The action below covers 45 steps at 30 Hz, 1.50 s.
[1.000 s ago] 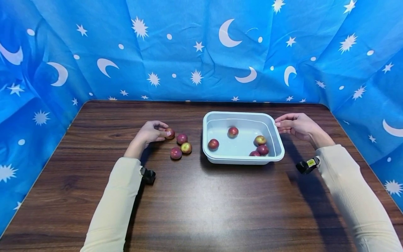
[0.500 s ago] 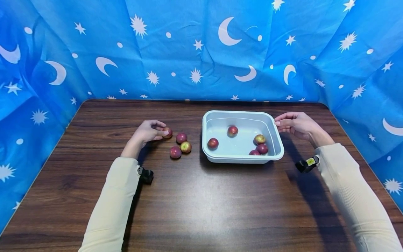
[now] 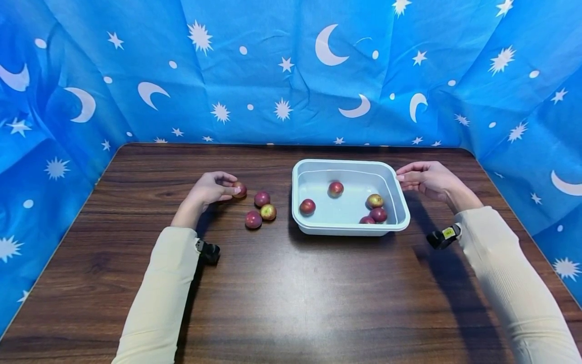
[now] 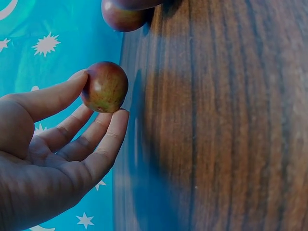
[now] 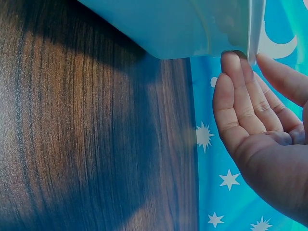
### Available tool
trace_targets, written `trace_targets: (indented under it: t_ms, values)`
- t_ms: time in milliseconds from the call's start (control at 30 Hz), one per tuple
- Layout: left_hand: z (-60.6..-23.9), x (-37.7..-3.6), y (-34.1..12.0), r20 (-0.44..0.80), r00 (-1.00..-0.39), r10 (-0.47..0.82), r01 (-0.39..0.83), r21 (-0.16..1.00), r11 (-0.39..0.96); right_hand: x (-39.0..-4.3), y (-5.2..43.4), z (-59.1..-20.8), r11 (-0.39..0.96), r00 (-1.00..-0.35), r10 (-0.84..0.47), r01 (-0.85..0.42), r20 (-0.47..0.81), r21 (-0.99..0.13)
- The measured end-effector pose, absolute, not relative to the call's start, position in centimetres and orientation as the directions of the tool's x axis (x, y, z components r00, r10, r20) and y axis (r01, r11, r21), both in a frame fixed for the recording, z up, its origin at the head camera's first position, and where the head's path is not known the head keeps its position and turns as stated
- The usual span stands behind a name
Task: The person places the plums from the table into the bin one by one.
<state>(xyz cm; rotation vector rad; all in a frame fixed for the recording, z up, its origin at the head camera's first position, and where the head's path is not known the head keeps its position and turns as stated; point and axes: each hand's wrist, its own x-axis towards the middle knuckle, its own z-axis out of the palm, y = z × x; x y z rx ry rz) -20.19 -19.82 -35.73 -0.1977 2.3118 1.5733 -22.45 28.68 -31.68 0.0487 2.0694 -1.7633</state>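
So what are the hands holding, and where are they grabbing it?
The left hand pinches a small red fruit by its sides, between thumb and fingertips. The right hand pinches the rim of the tub.

Glossy plastic tub (image 3: 350, 230); smooth shiny plums (image 3: 262, 198); dark wood-grain table (image 3: 291, 293).
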Motion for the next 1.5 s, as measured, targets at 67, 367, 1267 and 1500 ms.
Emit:
trace_targets:
  t_ms: [67, 367, 1267, 1500]
  values:
    - [-35.6, -20.2, -19.9, -0.341, -0.937, 0.074, -0.289, 0.878, 0.382, -22.5, 28.7, -31.7, 0.199, -0.912, -0.239, 0.290, -0.334, -0.936]
    - [-34.8, -19.9, -20.0, -0.343, -0.937, 0.061, -0.299, 0.882, 0.365, -22.5, 28.7, -31.7, 0.198, -0.911, -0.243, 0.291, -0.334, -0.936]
    - [-30.3, -20.3, -19.0, -0.234, -0.970, 0.068, -0.198, 0.917, 0.345, -22.5, 29.0, -31.7, 0.179, -0.898, -0.273, 0.305, -0.345, -0.936]
    - [-28.9, -20.5, -18.1, -0.213, -0.974, 0.077, -0.174, 0.922, 0.347, -22.5, 29.0, -31.7, 0.144, -0.899, -0.282, 0.306, -0.336, -0.941]
